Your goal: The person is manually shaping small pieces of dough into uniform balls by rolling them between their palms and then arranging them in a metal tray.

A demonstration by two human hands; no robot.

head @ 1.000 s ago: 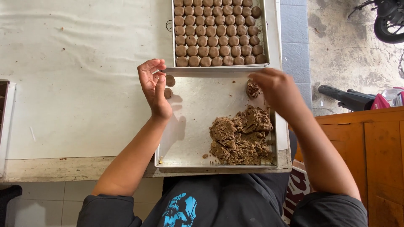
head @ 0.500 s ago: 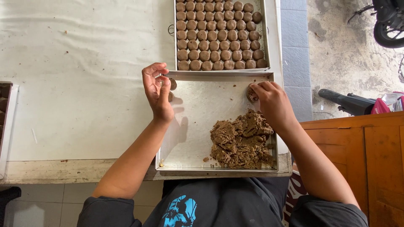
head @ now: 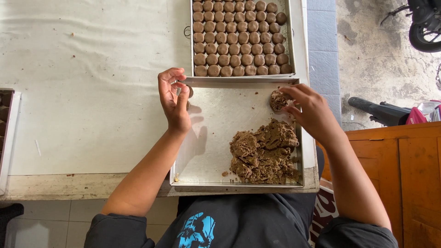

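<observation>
A metal tray (head: 216,133) in front of me holds a heap of brown dough (head: 264,151) at its near right. My right hand (head: 310,110) grips a small lump of dough (head: 277,99) above the tray's far right corner. My left hand (head: 173,100) is raised over the tray's far left corner, fingers curled around a small dough ball (head: 189,91). Beyond it, a second metal tray (head: 289,32) is filled with several rows of round dough balls (head: 236,39).
The trays rest on a white-covered table (head: 82,92). Another tray's edge (head: 7,133) shows at the far left. A wooden cabinet (head: 404,170) stands at the right, with a dark object (head: 379,112) and concrete floor beyond it.
My right hand has drawn slightly back toward me with the dough lump. The left hand has stayed near the tray's far left corner, its fingers working the small ball.
</observation>
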